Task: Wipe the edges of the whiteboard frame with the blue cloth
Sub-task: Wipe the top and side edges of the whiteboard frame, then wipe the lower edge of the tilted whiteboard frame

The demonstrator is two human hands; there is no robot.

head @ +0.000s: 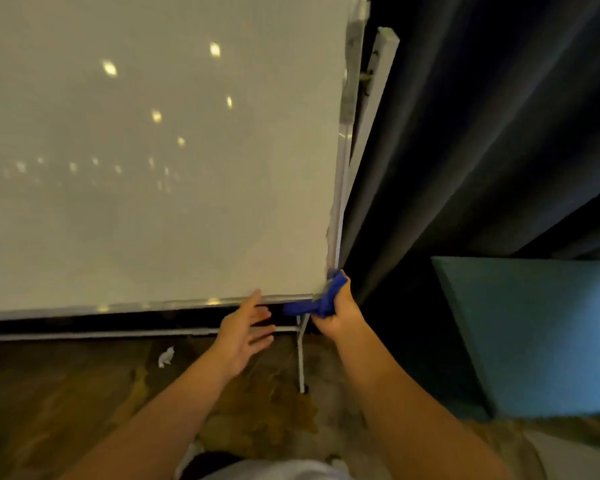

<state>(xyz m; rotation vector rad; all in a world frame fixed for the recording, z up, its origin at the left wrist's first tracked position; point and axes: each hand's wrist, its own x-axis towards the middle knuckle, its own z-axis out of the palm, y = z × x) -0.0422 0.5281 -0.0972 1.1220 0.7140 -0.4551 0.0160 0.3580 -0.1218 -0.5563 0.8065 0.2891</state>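
We see our right hand [338,311] bunching the blue cloth [317,301] against the whiteboard frame [340,216] at its bottom right corner. Our left hand [245,332] hovers spread below the bottom edge (not gripping). Next, probably, sliding the cloth along that edge.

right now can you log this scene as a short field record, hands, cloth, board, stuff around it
right hand: right hand gripping bunched blue cloth
cloth position: pressed at the lower right corner of the silver whiteboard frame
left hand: left hand open, fingers spread, just below the bottom frame edge, holding nothing
board surface: white whiteboard, blank, reflecting ceiling lights
right of board: dark curtain, teal block
floor: crumpled white scrap
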